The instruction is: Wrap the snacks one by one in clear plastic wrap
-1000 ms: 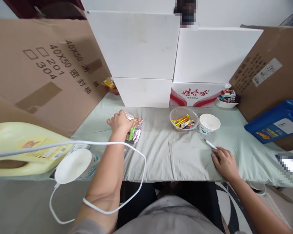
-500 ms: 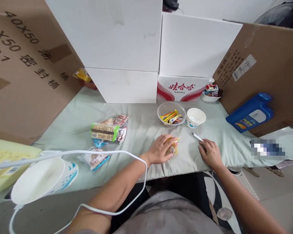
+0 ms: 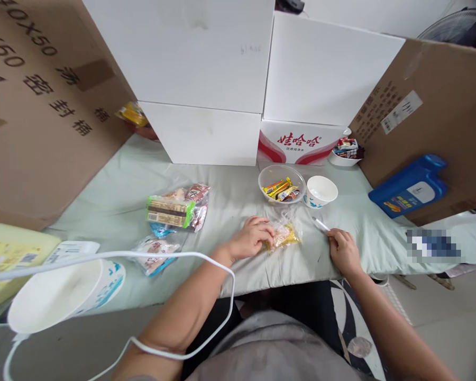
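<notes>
Since last frame I see left hand pinching snack packet off the pile toward clear bowl, not in yet; right hand curled around pen.

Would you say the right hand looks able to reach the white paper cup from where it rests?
Probably yes: the right hand lies just short of the white paper cup, with only a white pen and bare cloth between.

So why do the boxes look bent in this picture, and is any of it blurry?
Head view: the wide lens bows the cardboard box and white boxes outward near the edges. Lighting is soft and even, with faint shadows. The left hand on the snack packet and the right hand at the white pen look sharp. One patch at right is pixelated.
</notes>
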Action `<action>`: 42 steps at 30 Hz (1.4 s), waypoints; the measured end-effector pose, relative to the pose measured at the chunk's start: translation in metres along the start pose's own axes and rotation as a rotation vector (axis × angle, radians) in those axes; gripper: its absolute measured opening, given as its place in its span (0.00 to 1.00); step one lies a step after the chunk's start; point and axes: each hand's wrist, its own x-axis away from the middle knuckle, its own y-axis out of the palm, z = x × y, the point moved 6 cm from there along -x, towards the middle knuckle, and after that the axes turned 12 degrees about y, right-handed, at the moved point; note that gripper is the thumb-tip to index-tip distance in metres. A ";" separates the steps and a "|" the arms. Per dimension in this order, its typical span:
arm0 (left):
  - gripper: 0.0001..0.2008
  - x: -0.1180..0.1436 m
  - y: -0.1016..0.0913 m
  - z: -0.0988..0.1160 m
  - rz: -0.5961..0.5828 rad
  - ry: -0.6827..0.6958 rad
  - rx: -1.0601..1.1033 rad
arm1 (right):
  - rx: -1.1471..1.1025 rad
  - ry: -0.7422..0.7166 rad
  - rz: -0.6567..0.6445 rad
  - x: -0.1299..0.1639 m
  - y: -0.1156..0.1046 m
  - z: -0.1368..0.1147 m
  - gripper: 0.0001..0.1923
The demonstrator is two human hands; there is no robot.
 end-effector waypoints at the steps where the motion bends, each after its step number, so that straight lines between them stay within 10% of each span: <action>1: 0.19 0.001 -0.003 -0.003 0.008 -0.003 0.049 | -0.038 0.008 0.014 0.000 -0.001 -0.009 0.12; 5: 0.05 0.005 -0.012 -0.013 0.153 -0.016 0.171 | -0.160 -0.122 -0.036 0.000 -0.002 -0.073 0.15; 9: 0.15 0.009 -0.007 -0.021 0.228 -0.130 0.097 | -0.097 -0.351 -0.238 0.001 0.007 -0.124 0.18; 20: 0.17 0.005 0.001 -0.018 0.146 -0.141 0.093 | 0.111 0.004 -0.035 -0.010 -0.009 -0.018 0.11; 24: 0.09 0.005 0.001 -0.020 0.225 -0.154 0.238 | -0.141 -0.039 0.037 -0.011 -0.019 -0.051 0.11; 30: 0.02 0.007 -0.002 -0.028 0.310 -0.191 0.433 | -0.340 -0.198 -0.279 -0.020 0.008 -0.117 0.15; 36: 0.09 0.014 -0.020 -0.038 0.503 -0.229 0.873 | -0.439 -0.158 -0.097 -0.030 -0.016 -0.102 0.07; 42: 0.06 0.031 -0.051 -0.056 0.923 -0.323 0.741 | -0.334 -0.461 -0.355 0.001 -0.018 -0.104 0.13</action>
